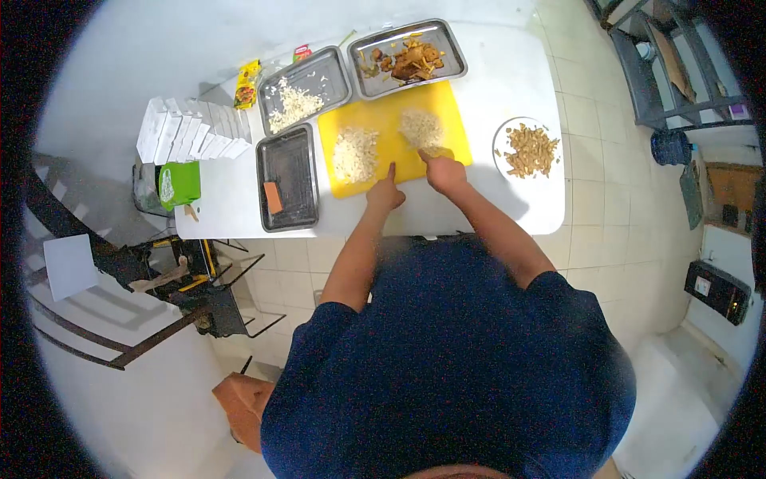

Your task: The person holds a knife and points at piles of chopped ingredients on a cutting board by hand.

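Observation:
A yellow cutting board [391, 184] lies on the white table in front of me. Two heaps of pale chopped food rest on it, a left heap [355, 156] and a blurred right heap [420, 128]. My left hand [385, 194] touches the board's near edge between the heaps, index finger stretched out and thumb apart, with nothing visible in it. Just below the right heap, my right hand [446, 172] is closed, its fingers curled. Whatever it may hold cannot be made out.
Behind the board are a metal tray of browned food [415, 60] and a tray of pale shreds [299, 104]. A dark tray [287, 176] with an orange block stands left. A plate of brown pieces [527, 149] sits right. White boxes [191, 128] and a green pack [179, 185] stand far left.

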The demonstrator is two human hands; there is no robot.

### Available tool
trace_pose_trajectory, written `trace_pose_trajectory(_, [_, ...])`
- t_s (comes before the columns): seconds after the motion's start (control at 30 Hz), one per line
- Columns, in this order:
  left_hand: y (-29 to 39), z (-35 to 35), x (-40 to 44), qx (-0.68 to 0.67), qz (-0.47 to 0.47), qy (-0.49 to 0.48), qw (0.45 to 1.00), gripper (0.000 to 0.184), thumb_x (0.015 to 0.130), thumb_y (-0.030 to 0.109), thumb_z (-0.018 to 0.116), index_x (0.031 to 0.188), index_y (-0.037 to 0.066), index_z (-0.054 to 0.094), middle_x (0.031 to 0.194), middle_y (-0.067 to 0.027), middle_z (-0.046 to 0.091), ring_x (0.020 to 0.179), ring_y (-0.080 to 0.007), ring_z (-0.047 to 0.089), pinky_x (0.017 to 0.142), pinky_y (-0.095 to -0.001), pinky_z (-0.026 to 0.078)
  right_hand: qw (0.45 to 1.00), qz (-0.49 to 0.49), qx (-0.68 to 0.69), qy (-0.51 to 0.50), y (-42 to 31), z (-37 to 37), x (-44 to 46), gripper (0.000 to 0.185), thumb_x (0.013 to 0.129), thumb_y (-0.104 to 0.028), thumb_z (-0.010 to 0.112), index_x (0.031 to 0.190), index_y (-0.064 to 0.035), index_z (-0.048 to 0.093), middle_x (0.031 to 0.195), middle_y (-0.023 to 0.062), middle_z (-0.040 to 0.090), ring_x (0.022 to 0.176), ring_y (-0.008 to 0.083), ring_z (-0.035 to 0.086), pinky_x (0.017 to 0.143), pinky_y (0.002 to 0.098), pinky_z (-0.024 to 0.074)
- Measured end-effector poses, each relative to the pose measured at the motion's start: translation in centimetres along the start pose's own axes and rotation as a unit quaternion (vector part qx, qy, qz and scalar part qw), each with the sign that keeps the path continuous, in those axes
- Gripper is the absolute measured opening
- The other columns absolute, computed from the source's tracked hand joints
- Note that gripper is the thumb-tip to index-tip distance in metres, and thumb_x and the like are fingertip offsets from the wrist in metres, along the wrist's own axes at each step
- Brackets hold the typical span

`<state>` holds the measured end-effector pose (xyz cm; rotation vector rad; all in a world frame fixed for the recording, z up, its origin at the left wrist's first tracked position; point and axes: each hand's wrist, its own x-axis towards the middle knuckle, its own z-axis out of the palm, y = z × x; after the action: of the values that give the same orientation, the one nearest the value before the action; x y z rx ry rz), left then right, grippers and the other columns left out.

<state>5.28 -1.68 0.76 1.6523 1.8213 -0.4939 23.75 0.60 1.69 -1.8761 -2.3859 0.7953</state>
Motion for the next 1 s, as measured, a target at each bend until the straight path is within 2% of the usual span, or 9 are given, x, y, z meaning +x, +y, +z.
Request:
trace_pose_trajectory(0.13, [-0.8, 0.0, 0.5, -0.008, 0.024, -0.010, 1.000, 0.099, 0.070, 0.022, 0.060, 0.153, 0.023, 0.006, 0.108, -0.0246, 0.065, 0.098, -0.0376, 0.065, 0.087, -0.0474, 0.051, 1.000, 0.022, -0.006, -0.020, -0.4, -0.6, 1.0, 0.052, 0.089, -0.017, 0.042, 0.139, -0.0299, 0.045, 0.093, 0.0168, 0.068, 0.081, 0.0327, 0.068, 0.070, 0.0477, 0.0541])
trace_pose_trajectory(0.23, [-1.3, -0.7, -0.1, 0.029, 0.045, 0.010, 0.999, 0.096, 0.071, 0.017, 0.057, 0.153, 0.025, 0.009, 0.104, -0.0172, 0.067, 0.093, -0.0306, 0.067, 0.080, -0.0420, 0.053, 0.999, 0.041, -0.018, -0.025, -1.4, -0.9, 1.9, 0.052, 0.089, -0.017, 0.042, 0.140, -0.0296, 0.045, 0.092, 0.0163, 0.068, 0.082, 0.0332, 0.068, 0.071, 0.0477, 0.0542])
trace_pose_trajectory(0.3, [-1.4, -1.6, -0.3, 0.052, 0.051, -0.011, 0.997, 0.096, 0.071, 0.018, 0.058, 0.153, 0.025, 0.010, 0.105, -0.0166, 0.067, 0.094, -0.0303, 0.067, 0.081, -0.0419, 0.053, 0.998, 0.040, -0.025, -0.037, -2.4, -1.8, 2.1, 0.052, 0.089, -0.017, 0.042, 0.140, -0.0292, 0.044, 0.092, 0.0161, 0.068, 0.083, 0.0336, 0.067, 0.072, 0.0477, 0.0542])
trace_pose_trajectory(0.4, [-1.7, -2.8, -0.4, 0.085, 0.068, -0.037, 0.993, 0.095, 0.070, 0.019, 0.058, 0.153, 0.025, 0.012, 0.106, -0.0158, 0.067, 0.096, -0.0300, 0.066, 0.082, -0.0419, 0.053, 0.997, 0.067, -0.013, -0.033, -1.6, 2.2, 3.7, 0.050, 0.089, -0.018, 0.043, 0.138, -0.0274, 0.048, 0.094, 0.0165, 0.068, 0.085, 0.0335, 0.067, 0.073, 0.0480, 0.0540])
trace_pose_trajectory(0.5, [-2.3, -3.0, 0.3, 0.092, 0.091, -0.047, 0.990, 0.096, 0.069, 0.019, 0.059, 0.153, 0.025, 0.012, 0.108, -0.0156, 0.067, 0.098, -0.0300, 0.066, 0.083, -0.0416, 0.052, 0.998, 0.060, 0.003, 0.024, -2.2, 2.6, 3.4, 0.046, 0.087, -0.019, 0.046, 0.131, -0.0238, 0.055, 0.094, 0.0177, 0.068, 0.086, 0.0345, 0.067, 0.075, 0.0480, 0.0536])
trace_pose_trajectory(0.6, [-2.9, -2.8, 1.4, 0.090, 0.111, -0.050, 0.988, 0.097, 0.068, 0.018, 0.060, 0.153, 0.023, 0.014, 0.111, -0.0163, 0.065, 0.101, -0.0300, 0.065, 0.085, -0.0425, 0.052, 0.995, 0.070, 0.063, 0.015, -2.7, 0.1, 3.3, 0.034, 0.088, -0.019, 0.045, 0.116, -0.0148, 0.064, 0.102, 0.0183, 0.067, 0.091, 0.0343, 0.067, 0.073, 0.0486, 0.0548])
trace_pose_trajectory(0.8, [-4.9, -1.3, 3.0, 0.086, 0.184, 0.010, 0.979, 0.096, 0.070, 0.022, 0.066, 0.152, 0.022, 0.017, 0.118, -0.0159, 0.063, 0.104, -0.0319, 0.063, 0.088, -0.0468, 0.050, 0.996, 0.083, -0.004, -0.021, -5.3, -1.3, 1.2, 0.046, 0.086, -0.021, 0.048, 0.130, -0.0267, 0.055, 0.102, 0.0180, 0.067, 0.092, 0.0323, 0.067, 0.076, 0.0475, 0.0544])
trace_pose_trajectory(0.93, [-4.7, -2.3, 1.9, 0.057, 0.176, -0.006, 0.983, 0.097, 0.069, 0.025, 0.071, 0.151, 0.021, 0.019, 0.117, -0.0152, 0.063, 0.105, -0.0332, 0.063, 0.088, -0.0462, 0.050, 0.990, 0.097, 0.096, 0.027, -4.5, -0.1, 0.8, 0.048, 0.085, -0.022, 0.047, 0.133, -0.0211, 0.053, 0.101, 0.0209, 0.066, 0.088, 0.0382, 0.065, 0.078, 0.0473, 0.0527])
trace_pose_trajectory(1.0, [-4.7, -3.1, 1.1, 0.066, 0.168, -0.012, 0.984, 0.096, 0.069, 0.024, 0.070, 0.151, 0.021, 0.020, 0.120, -0.0171, 0.061, 0.108, -0.0330, 0.061, 0.089, -0.0461, 0.050, 0.989, 0.107, 0.098, -0.004, -4.6, -0.3, 1.1, 0.049, 0.086, -0.022, 0.048, 0.135, -0.0207, 0.051, 0.106, 0.0207, 0.065, 0.094, 0.0387, 0.064, 0.082, 0.0496, 0.0517])
